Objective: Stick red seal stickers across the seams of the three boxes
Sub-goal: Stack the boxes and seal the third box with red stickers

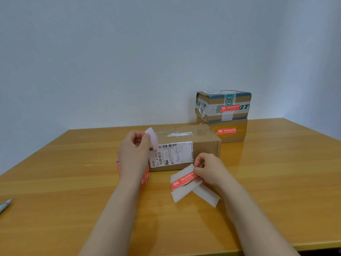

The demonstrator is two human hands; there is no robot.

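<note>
Wooden table [73, 182], centre frame: left hand [134, 152] pinches backing paper [152, 136]; right hand [210, 169] pinches sticker [182, 181], likely limp; hold its edge.

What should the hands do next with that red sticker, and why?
Probably the right hand should lift the red sticker off its white backing and onto the top seam of the near box: both stacked boxes already wear one, this box shows none.
</note>
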